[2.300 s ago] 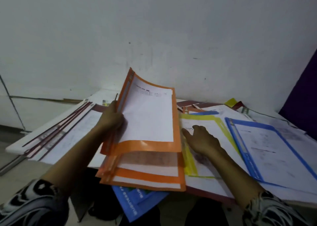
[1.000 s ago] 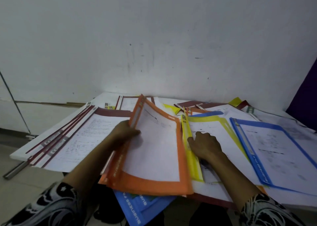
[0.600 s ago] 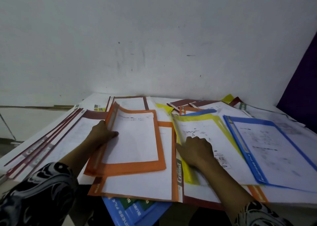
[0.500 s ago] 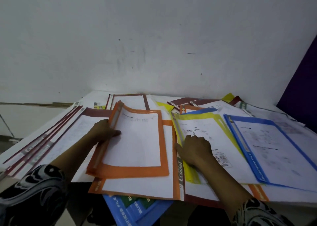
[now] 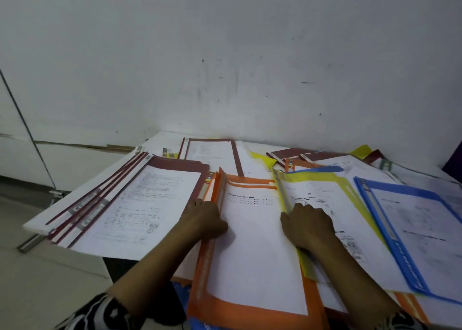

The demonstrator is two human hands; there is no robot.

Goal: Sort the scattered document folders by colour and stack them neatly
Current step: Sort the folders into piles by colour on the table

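Orange folders (image 5: 237, 312) are lying lengthwise, running away between the hands, left hand (image 5: 205, 217) gripping their left edge, right hand (image 5: 307, 224) resting bent-fingered on the adjoining yellow folder (image 5: 312, 177), grip unclear.

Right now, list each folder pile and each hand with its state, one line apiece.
orange folders: stacked flat, edges not squared.
dark red folders: flat, in a fanned pile at left.
yellow folder: flat, left edge lying over the orange folders.
blue folder: flat at right, untouched.
left hand: grips the orange folders' left edge.
right hand: rests on the yellow folder, fingers bent; grip unclear.
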